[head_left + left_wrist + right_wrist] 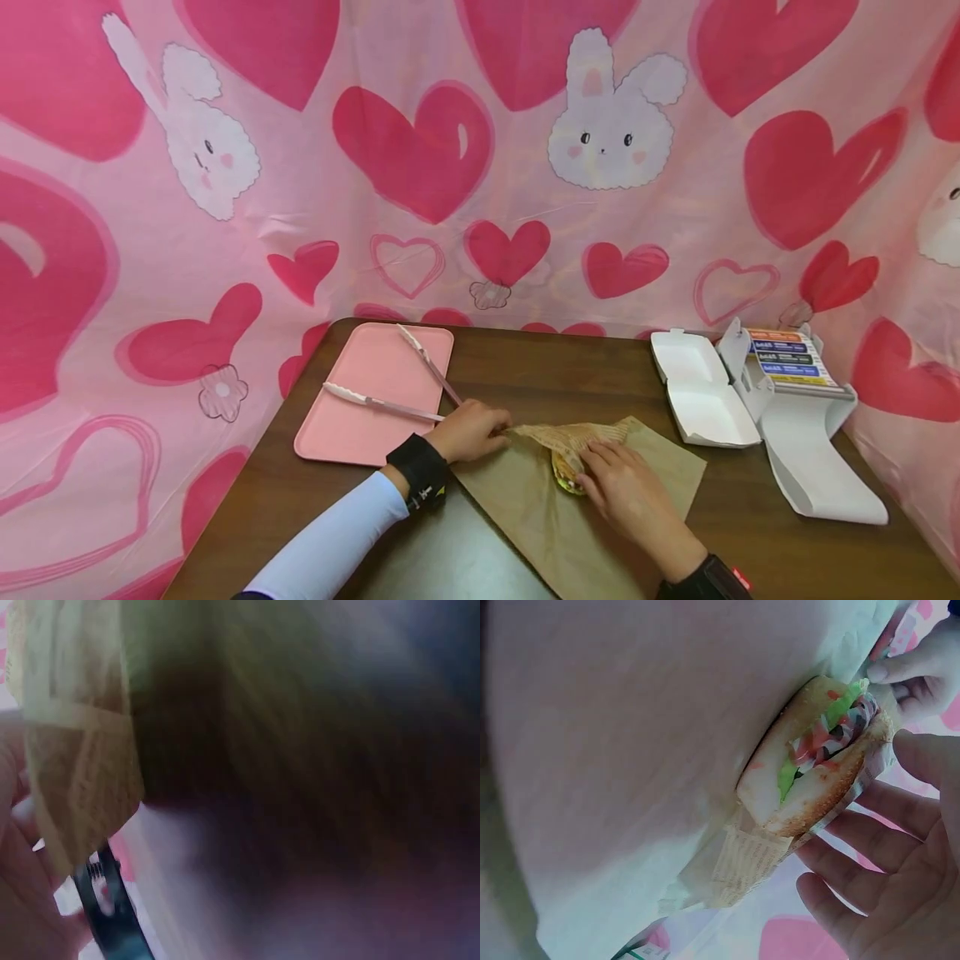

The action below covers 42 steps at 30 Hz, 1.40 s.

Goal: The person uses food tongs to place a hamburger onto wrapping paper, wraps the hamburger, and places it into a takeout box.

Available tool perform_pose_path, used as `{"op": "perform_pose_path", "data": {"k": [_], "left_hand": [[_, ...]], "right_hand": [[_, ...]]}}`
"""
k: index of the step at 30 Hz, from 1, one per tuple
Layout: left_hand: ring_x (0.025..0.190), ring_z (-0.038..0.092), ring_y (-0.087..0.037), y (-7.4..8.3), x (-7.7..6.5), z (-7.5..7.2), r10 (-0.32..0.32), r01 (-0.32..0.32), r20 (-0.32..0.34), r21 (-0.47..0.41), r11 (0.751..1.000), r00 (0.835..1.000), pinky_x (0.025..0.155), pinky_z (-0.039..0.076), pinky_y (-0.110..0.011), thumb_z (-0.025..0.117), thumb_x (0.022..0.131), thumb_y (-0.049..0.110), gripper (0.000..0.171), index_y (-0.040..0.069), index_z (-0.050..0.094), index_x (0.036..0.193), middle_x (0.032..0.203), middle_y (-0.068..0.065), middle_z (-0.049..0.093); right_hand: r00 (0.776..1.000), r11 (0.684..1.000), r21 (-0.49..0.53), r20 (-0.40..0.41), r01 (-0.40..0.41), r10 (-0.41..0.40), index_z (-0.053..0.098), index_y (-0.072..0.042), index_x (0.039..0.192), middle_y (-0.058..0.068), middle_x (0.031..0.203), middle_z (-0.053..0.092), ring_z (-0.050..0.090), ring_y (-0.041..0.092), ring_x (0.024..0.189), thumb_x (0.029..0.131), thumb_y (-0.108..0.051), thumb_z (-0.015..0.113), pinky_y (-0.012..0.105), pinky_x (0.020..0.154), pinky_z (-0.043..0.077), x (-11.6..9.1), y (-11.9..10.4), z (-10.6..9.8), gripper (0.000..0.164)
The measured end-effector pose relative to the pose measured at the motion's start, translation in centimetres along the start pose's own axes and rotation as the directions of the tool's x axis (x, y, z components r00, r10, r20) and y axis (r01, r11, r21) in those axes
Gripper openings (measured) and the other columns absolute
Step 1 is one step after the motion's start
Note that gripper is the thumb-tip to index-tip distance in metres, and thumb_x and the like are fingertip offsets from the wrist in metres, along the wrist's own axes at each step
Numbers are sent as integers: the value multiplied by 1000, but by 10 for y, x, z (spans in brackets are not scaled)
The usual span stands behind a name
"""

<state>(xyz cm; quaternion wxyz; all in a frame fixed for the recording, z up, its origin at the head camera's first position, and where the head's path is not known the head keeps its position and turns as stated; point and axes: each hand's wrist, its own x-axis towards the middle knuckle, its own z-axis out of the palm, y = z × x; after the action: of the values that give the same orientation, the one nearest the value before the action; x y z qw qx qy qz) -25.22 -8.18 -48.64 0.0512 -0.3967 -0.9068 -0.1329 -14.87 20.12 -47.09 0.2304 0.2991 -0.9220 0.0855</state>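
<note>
Printed paper [573, 435] against sandwich [568, 478]: left hand [469, 431] pinches paper, right hand [628, 496], straight-fingered, touches it.
Surface's [547, 367] far-left corner: pink tray [337, 437] bearing tongs [384, 405]; far-right: opened clamshell box [708, 412].

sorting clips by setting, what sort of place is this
Probably a makeshift food-packing station: a golden-brown filled bun with plain brown paper, an open white hinged box on a dark brown table, and pink heart-patterned sheeting behind.
</note>
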Motion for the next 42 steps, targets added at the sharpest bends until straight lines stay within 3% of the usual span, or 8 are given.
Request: {"op": "perform_pose_path", "data": {"k": [5,9,13,20,23,26,31,42], "left_hand": [[95,64,-8,-3,-3,-2,-25,24,76,6,1000,997,104,44,-40,75,91,28,37,16,66,125,106,6,72],[96,62,-9,-5,-5,-6,12,-9,55,-47,999,998,95,49,-34,73,91,21,44,11,61,133,118,-1,69],[91,59,-10,-4,-9,-11,20,-17,46,-73,997,999,84,51,-29,73,91,19,51,7,54,137,116,-4,64],[79,57,-6,-2,-20,-15,50,-49,14,-40,998,999,71,50,-24,75,90,19,36,8,56,120,102,0,61],[73,52,-3,-3,-25,-19,104,-104,0,-3,995,995,66,45,-19,75,90,18,19,14,59,99,89,6,56],[70,47,-1,-2,-31,-23,172,-172,12,55,984,985,63,40,-16,74,90,20,14,19,61,87,80,9,50],[76,48,-2,0,-41,-32,210,-215,83,54,975,974,68,41,-15,74,88,20,7,19,68,92,84,10,52],[78,50,-4,-7,-56,-36,156,-153,125,-29,988,980,69,42,-16,72,85,7,10,15,70,92,85,5,57]], "right_hand": [[1000,1000,1,15,-15,15,73,0,113,19,114,72,67,38,107,85,-22,81,53,93,52,0,0,0,37],[999,1000,2,27,-24,24,73,0,113,19,114,72,67,39,107,85,-22,80,53,93,52,0,0,-1,37],[999,1000,4,31,-27,27,73,1,112,20,114,72,67,39,107,85,-22,80,53,94,51,1,-1,-1,36],[999,1000,13,47,-26,25,73,1,113,19,114,72,67,38,108,86,-24,80,53,95,51,2,-1,0,38],[998,1000,12,59,-28,27,73,1,114,19,115,72,66,38,109,86,-25,80,53,96,51,2,0,0,39],[997,999,18,66,-33,32,72,1,116,19,117,71,66,38,110,86,-25,80,53,97,50,1,0,-1,40],[996,999,24,75,-47,45,72,2,117,20,119,71,65,39,112,86,-25,80,53,98,50,-1,0,-3,42],[996,999,23,82,-49,47,71,2,118,21,120,70,65,39,114,86,-25,80,52,98,49,-2,0,-2,43]]}}
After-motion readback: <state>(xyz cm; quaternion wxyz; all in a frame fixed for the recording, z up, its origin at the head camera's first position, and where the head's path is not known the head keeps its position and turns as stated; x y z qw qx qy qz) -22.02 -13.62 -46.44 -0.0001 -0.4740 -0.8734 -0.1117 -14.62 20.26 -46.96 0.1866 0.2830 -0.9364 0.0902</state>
